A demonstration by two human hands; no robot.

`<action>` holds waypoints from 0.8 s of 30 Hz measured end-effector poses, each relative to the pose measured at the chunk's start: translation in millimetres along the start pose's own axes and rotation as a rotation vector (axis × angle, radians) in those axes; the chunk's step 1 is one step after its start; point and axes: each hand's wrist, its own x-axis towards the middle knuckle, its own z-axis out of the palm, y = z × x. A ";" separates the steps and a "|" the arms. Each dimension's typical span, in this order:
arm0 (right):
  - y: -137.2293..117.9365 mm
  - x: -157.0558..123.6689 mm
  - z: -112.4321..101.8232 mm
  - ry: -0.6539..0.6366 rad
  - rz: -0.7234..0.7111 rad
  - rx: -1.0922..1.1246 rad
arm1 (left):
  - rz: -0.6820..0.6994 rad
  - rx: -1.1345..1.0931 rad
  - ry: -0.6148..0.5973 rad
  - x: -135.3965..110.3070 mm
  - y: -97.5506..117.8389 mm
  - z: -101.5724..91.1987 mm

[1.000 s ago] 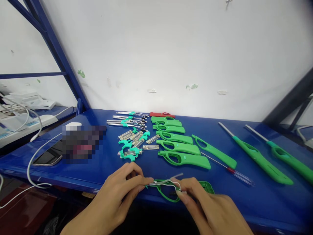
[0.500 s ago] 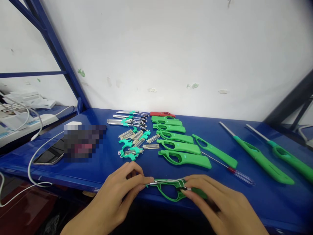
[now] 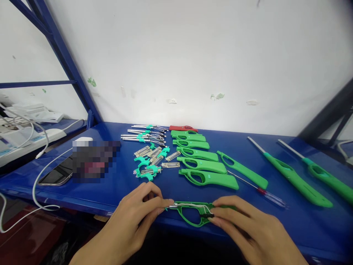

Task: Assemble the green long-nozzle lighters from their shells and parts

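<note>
A green lighter casing (image 3: 190,222) lies between my hands at the table's front edge, its inner side facing up. My left hand (image 3: 145,211) pinches the metal tube at the casing's left end. White wires (image 3: 197,206) run from the tube along the casing to a small black part (image 3: 207,215). The fingertips of my right hand (image 3: 234,217) close on that black part, inside the casing behind the trigger loop. My right fingers hide much of the casing's handle.
Several green casings (image 3: 208,179) lie in a column beyond my hands. Teal triggers (image 3: 142,161), clear fuel tanks (image 3: 170,165) and metal tubes with wires (image 3: 138,140) sit left of them. A screwdriver (image 3: 271,198) and two long green lighters (image 3: 300,180) are at right; a phone (image 3: 56,172) is at left.
My right fingers have shifted slightly to the right along the casing, showing more of the black part and the wires. My left hand has stayed in place on the tube.
</note>
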 end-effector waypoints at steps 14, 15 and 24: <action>12.9 0.0 3.1 0.055 -0.007 -0.015 | 0.093 0.206 0.231 19.0 0.3 -8.0; 12.1 0.7 3.0 0.054 -0.006 -0.014 | 0.087 0.235 0.273 22.4 -2.0 -13.8; 10.4 1.3 4.2 0.078 0.007 -0.014 | -0.051 0.354 0.217 53.4 -41.2 -45.1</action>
